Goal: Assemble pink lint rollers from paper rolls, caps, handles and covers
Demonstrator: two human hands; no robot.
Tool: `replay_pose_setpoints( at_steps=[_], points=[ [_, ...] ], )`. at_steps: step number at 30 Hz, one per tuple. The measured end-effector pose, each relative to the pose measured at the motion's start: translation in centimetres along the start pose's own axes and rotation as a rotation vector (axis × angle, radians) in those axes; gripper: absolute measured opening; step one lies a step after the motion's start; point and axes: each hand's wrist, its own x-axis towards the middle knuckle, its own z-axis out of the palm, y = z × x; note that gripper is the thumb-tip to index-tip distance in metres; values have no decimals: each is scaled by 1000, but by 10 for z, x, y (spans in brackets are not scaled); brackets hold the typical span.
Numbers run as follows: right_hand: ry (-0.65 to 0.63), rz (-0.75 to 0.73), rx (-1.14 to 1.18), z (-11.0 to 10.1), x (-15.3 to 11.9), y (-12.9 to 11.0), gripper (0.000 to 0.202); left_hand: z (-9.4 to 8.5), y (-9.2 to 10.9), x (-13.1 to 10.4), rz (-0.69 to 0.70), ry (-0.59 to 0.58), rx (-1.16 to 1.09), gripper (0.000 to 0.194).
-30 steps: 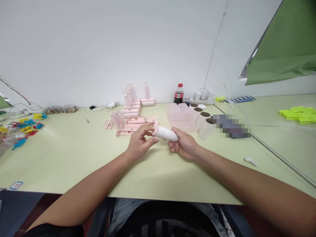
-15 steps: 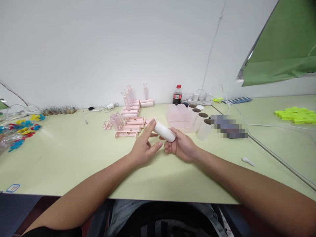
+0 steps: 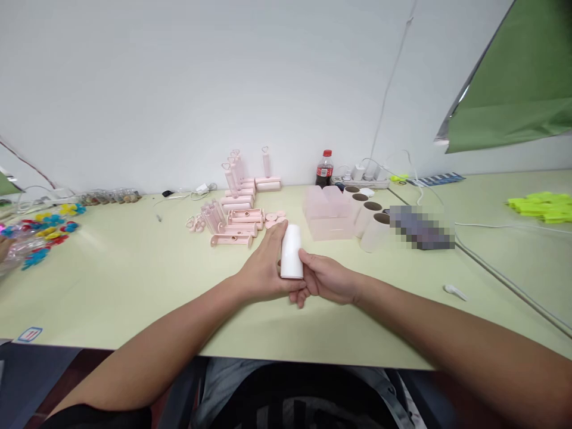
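Observation:
A white lint-roller paper roll (image 3: 292,253) stands nearly upright over the table, between my two hands. My left hand (image 3: 267,262) curves round its left side, thumb below the lower end and fingertips near the top. From the right, my right hand (image 3: 326,277) grips the lower part, thumb on the side and the other fingers underneath. Beyond my left hand lie several open pink roller frames (image 3: 231,241), a bunch of pink handles (image 3: 213,215) and small pink discs (image 3: 273,219). More white paper rolls (image 3: 374,235) with brown cores stand in a row at the right.
Pale pink boxes (image 3: 328,220) are stacked behind my right hand. Assembled pink lint rollers (image 3: 236,201) stand by the wall, near a cola bottle (image 3: 325,170) and a power strip (image 3: 364,183). A white earbud (image 3: 456,292) lies right. Another person's hand (image 3: 4,247) shows far left.
The paper roll has turned from a slant to nearly upright and come lower. My left hand has closed in round its side. Another person's hand has appeared at the left edge.

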Motion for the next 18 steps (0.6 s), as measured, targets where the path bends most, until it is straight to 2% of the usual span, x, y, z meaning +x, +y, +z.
replay_pose_setpoints(
  at_steps=[2,4,7,9,12,15,18],
  points=[
    [65,-67,-78,-1,0,0,56,0,1,0,-20,17,-25,122],
    [163,-211,-222,-3,-2,-1,62,1,1,0,-25,34,-49,120],
    [262,-451,-542,-7,-7,-4,96,1,0,1,-42,51,-75,114],
    [256,-507,-739,-9,-10,-6,106,1,-2,2,-45,50,-106,110],
    [239,-489,-849,-9,-12,-7,92,0,-4,2,1,13,-106,101],
    [276,-470,-773,-5,-11,-6,79,0,-4,1,27,-53,-56,92],
    [311,-456,-702,-1,-9,-7,72,0,-4,0,10,-91,-49,101]
  ],
)
